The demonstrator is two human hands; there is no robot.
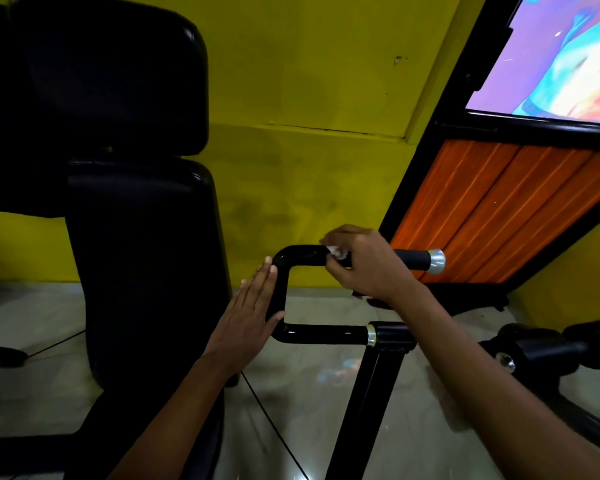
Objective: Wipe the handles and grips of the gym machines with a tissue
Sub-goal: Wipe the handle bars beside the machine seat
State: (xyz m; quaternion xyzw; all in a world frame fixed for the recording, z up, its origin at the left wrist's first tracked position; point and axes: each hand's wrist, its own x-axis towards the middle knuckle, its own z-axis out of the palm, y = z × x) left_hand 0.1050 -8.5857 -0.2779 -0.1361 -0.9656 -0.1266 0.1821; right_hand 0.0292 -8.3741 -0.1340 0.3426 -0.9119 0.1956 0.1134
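A black U-shaped machine handle (pixel 293 255) sits mid-frame, its upper bar ending in a matte grip (pixel 411 259) with a silver end cap. My right hand (pixel 364 263) curls around the upper bar and presses a small white tissue (pixel 336 252) against it. Most of the tissue is hidden under the fingers. My left hand (pixel 248 315) lies flat with straight fingers against the vertical bend of the handle. The lower bar (pixel 323 334) runs into a black clamp on the upright post.
A tall black padded backrest (pixel 142 237) stands at the left. An orange slatted panel (pixel 492 209) in a black frame leans at the right below a colourful poster. Another black machine part (pixel 548 348) is at the right. A yellow wall lies behind and a glossy tile floor below.
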